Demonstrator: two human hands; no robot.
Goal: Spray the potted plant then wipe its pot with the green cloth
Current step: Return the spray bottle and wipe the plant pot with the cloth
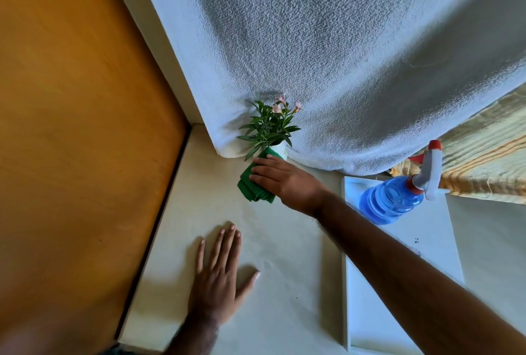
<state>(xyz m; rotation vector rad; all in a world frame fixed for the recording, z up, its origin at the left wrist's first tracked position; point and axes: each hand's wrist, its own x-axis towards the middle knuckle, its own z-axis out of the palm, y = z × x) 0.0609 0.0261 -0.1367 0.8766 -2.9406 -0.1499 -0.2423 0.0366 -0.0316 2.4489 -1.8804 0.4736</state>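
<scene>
— Where's the pot (280,152)?

— At the table's (284,255) far edge, upright, leaves aimed at the curtain (327,55). My right hand (284,181) grips the green cloth (254,184) against it.

— Your left hand (220,275)?

— Flat, fingers spread, holding nothing. The spray bottle (394,198) stands on the tray (370,312).

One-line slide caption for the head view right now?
Right hand presses folded green cloth against small white plant pot; left hand flat on cream surface; blue spray bottle set aside.

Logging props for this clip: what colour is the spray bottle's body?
Translucent blue spray bottle, with a white and red trigger head; head view.
</scene>
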